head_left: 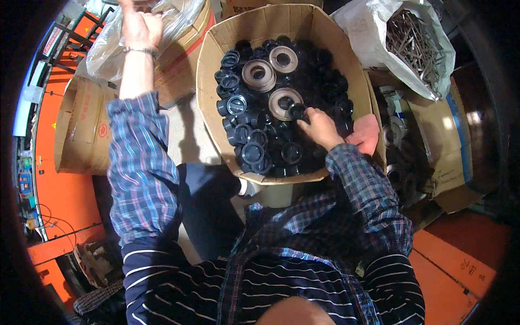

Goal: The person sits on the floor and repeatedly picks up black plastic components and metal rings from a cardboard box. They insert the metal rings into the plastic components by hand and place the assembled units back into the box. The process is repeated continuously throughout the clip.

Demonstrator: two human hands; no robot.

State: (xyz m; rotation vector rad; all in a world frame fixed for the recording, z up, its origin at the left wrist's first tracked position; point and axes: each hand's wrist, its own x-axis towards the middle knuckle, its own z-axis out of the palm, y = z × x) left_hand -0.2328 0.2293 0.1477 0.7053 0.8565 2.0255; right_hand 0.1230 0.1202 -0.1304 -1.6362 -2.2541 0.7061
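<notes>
My right hand [320, 127] reaches into a big cardboard box of black plastic ring-shaped parts [254, 153]. Its thumb and fingertips close on one black plastic ring [297, 111], beside a brownish flanged disc [280, 104]. Two more such discs, one a stacked-looking disc [259, 76] and one a lighter disc [283, 59], lie on top of the black parts farther back. My left hand [142, 28] is up at the far left, over a clear plastic bag [105, 57]. Its fingers look curled, but the picture's upper edge cuts off what they hold.
The cardboard box's wall [208, 108] surrounds the parts. A pink cloth [365, 134] hangs on its right rim. Right of it are a white sack [368, 32] of thin metal strips and an open carton [452, 162] with metal rings. A brown cardboard drum [81, 124] stands left.
</notes>
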